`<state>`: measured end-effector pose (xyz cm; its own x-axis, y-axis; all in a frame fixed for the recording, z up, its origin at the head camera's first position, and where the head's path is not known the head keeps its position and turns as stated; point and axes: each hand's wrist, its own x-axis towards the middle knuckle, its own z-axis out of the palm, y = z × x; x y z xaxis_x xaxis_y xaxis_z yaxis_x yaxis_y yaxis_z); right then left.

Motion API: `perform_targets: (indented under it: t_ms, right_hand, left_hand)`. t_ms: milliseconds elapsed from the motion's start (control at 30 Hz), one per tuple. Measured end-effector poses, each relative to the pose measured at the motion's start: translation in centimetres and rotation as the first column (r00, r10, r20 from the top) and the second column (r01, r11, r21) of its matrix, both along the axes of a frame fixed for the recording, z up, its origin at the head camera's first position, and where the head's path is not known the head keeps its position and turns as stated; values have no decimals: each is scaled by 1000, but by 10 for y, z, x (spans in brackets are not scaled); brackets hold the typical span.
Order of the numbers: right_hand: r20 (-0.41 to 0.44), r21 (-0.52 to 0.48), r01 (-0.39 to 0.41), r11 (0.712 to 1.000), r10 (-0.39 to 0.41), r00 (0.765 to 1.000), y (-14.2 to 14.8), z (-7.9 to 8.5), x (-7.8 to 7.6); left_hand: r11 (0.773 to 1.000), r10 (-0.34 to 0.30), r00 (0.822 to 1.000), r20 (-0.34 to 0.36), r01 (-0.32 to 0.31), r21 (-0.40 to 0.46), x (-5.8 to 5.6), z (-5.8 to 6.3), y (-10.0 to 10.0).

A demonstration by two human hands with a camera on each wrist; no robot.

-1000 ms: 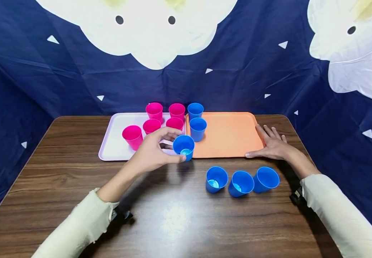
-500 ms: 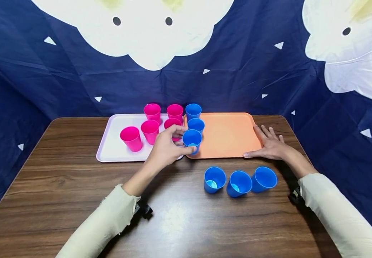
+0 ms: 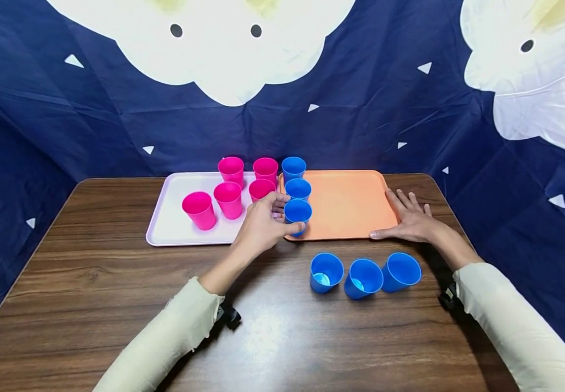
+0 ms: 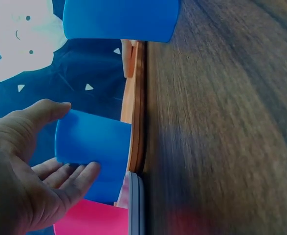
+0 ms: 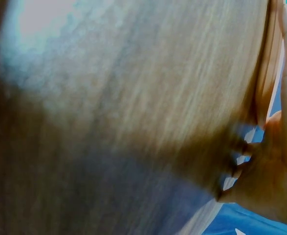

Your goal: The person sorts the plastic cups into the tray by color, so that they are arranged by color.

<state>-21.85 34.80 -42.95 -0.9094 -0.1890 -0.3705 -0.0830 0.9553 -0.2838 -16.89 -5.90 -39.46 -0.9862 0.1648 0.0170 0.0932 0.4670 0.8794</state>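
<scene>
My left hand (image 3: 262, 222) holds a blue cup (image 3: 298, 210) between thumb and fingers at the near left corner of the orange tray (image 3: 346, 204). In the left wrist view the thumb is at the rim of that cup (image 4: 92, 139) and the fingers lie along its side; its base meets the tray. Two more blue cups, a middle one (image 3: 298, 188) and a far one (image 3: 293, 167), stand behind it in a row. My right hand (image 3: 412, 220) rests with spread fingers at the tray's right edge; only part of this hand (image 5: 275, 171) shows in the right wrist view.
A pale purple tray (image 3: 170, 231) with several pink cups (image 3: 200, 211) adjoins the orange tray on the left. Three blue cups, a left (image 3: 326, 272), a middle (image 3: 363, 279) and a right one (image 3: 401, 271), stand on the wooden table (image 3: 116, 305) in front. A dark blue cloth (image 3: 361, 130) hangs behind.
My left hand has carried the blue cup rightward from the gap before the trays onto the orange tray, in front of the other two. The right hand has stayed at the tray's edge.
</scene>
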Motion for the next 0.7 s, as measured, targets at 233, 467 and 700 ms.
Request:
perform_targets:
  t_ms: [233,467,700]
  right_hand:
    - [-4,-2,2,1000,-2,1000,-1,1,-1]
    - [-7,-20,-2,1000,2,1000,-2,2,-2]
    - [-16,-32,10,999,-10,1000,0,-2,0]
  left_hand:
    - [999,1,1000,-28,-2,-37,5,4,-3]
    - [999,44,984,-175,-43,10,27,19,-6]
    - [991,-47,985,-164,67,113,52,30,-7]
